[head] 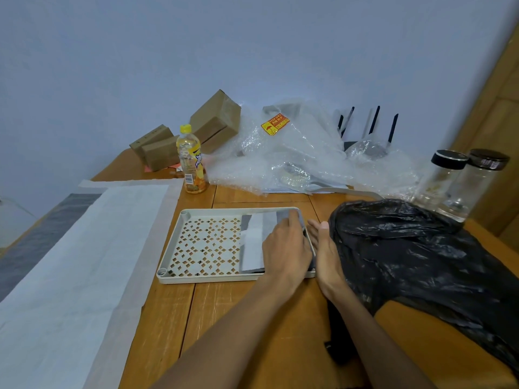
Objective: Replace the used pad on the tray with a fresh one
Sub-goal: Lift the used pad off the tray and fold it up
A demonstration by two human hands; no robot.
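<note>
**Folded pad gathered at the tray's right end**

A wooden tabletop (252,310) carries everything. Along its left side lies a large white pad (84,262), spread flat and hanging past the near edge. On the right sits a crumpled black plastic bag (415,254), with a heap of clear bubble wrap (295,153) behind it against the wall. Brown cardboard boxes (196,130) stand at the far left corner.

The cream tray (171,248) rests in the middle, its patterned cut-out grid bare over the left half. The used pad (254,245), grey and white, is folded up into the right part of the tray. The left hand (283,248) lies on that pad, fingers (293,220) curled over its far right edge and gripping it. The right hand (327,251) is just beside the tray's right rim, fingers straight and released, resting edge-down against the bag.

Two clear jars with dark lids (460,181) stand at the far right, and a yellow-capped drink bottle (191,161) stands beyond the tray.
</note>
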